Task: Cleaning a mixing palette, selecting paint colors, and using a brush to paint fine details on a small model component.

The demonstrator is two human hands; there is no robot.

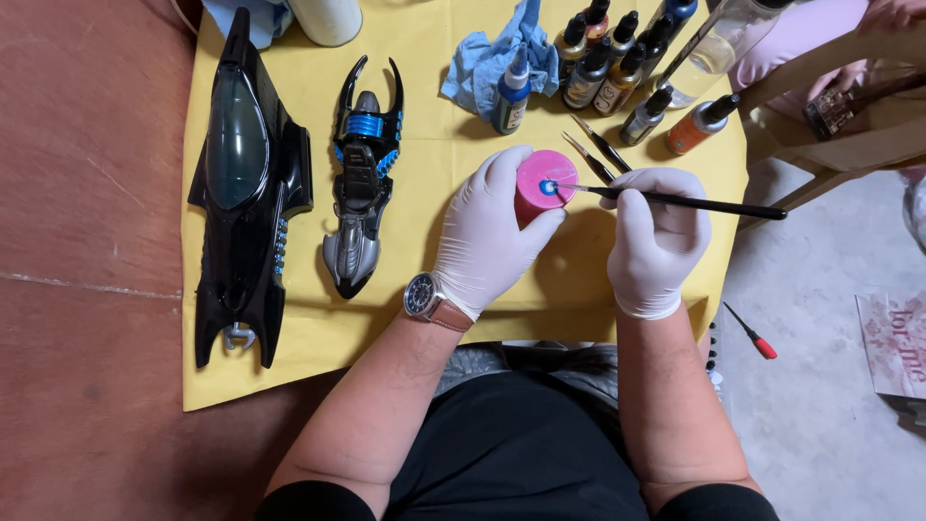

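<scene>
On the yellow cloth [424,164] covering the table, a large glossy black toy vehicle shell [246,193] lies far left, with a smaller black, grey and blue toy chassis [362,183] just to its right. At the far edge stands a cluster of small dropper paint bottles [608,68] beside a crumpled blue rag [487,58]. The gloved left hand [487,236] wraps its fingers closed around a pink round container [542,183], centre of the cloth, holding a dab of blue paint. The gloved right hand [656,241] pinches a thin black paintbrush [675,201], its tip touching that blue dab.
</scene>
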